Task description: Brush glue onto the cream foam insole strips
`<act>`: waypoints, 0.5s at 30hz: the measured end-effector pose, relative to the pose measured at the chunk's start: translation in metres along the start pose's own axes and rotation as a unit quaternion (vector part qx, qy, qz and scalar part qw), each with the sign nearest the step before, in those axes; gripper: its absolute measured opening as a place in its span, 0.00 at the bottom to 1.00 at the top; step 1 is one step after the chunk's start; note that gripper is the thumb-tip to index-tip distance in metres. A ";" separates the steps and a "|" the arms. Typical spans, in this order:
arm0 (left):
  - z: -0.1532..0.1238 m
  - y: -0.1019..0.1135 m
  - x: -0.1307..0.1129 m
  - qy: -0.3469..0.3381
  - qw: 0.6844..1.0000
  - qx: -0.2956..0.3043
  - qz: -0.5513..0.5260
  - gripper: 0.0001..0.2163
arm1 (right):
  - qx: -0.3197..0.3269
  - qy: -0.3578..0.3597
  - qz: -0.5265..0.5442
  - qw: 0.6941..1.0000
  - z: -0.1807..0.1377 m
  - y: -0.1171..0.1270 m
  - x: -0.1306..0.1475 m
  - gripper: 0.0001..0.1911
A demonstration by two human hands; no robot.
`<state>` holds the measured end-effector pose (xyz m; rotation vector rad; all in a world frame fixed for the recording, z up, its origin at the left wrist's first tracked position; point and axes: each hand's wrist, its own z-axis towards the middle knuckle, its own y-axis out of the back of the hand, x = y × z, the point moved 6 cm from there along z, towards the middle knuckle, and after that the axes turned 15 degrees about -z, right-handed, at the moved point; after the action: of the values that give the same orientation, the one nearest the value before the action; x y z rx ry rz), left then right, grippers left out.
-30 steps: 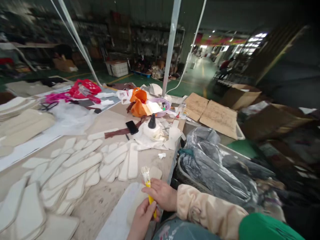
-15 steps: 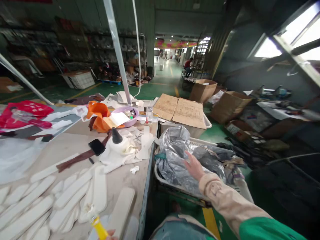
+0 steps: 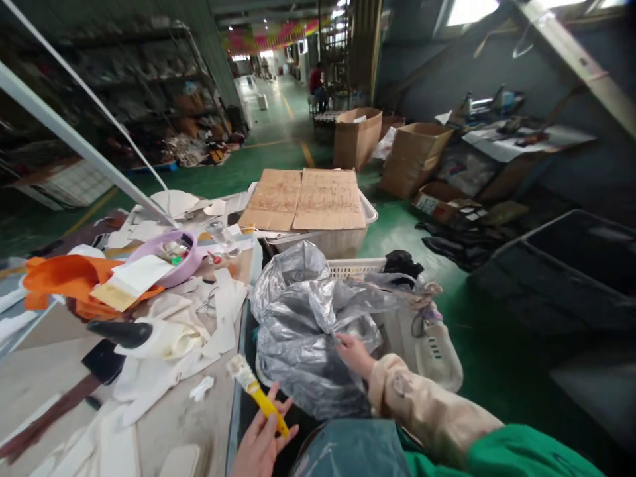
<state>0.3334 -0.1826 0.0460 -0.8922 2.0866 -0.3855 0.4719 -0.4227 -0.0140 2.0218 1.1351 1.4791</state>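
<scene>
Now the right hand (image 3: 355,354) has its fingertips drawn together on a fold of the silver plastic sheet (image 3: 308,344), whereas half a second ago it was spread flat above it. The sheet lies mostly at nine to ten o'clock from that hand, bunched nearer the wearer than before, so more of the white basket (image 3: 440,361) shows at three o'clock.

The left hand (image 3: 261,434), at about eight o'clock from the right, is clamped lightly on the yellow brush (image 3: 267,405), thumb across the handle and other fingers fanned out; the whitened bristles point to eleven o'clock. A second ago both hands were together around this brush.

Farther out, at nine to ten o'clock from the left hand, the surface (image 3: 161,417) bears a crumpled white scrap (image 3: 201,389), a white bottle (image 3: 166,338) with a black nozzle (image 3: 124,333) tipped to nine o'clock, and beyond them a purple basin (image 3: 193,265) beside orange cloth (image 3: 74,281). Opened cardboard (image 3: 303,199) lies at eleven o'clock from the right hand.
</scene>
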 end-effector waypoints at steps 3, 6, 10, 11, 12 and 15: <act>0.029 -0.057 0.014 0.034 0.997 0.041 0.054 0.16 | 0.079 0.125 0.026 0.989 -0.009 -0.030 0.047 0.13; 0.058 -0.085 0.025 0.039 0.994 0.039 0.096 0.21 | 0.130 0.196 0.028 0.972 -0.019 -0.031 0.062 0.12; 0.082 -0.094 0.039 0.015 0.982 0.015 0.186 0.24 | 0.185 0.248 -0.013 0.951 -0.029 -0.016 0.048 0.13; 0.084 -0.095 0.043 0.012 0.977 0.015 0.211 0.25 | 0.202 0.263 -0.030 0.943 -0.032 -0.012 0.043 0.16; 0.085 -0.096 0.046 0.007 0.972 0.014 0.233 0.25 | 0.216 0.277 -0.042 0.935 -0.035 -0.009 0.039 0.20; 0.085 -0.095 0.045 -0.029 0.961 -0.021 0.274 0.26 | 0.243 0.297 -0.004 0.923 -0.038 0.013 0.027 0.23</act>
<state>0.4255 -0.2779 0.0191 -0.3136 2.1843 -0.0189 0.4447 -0.4147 0.0253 1.8826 1.9099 2.0404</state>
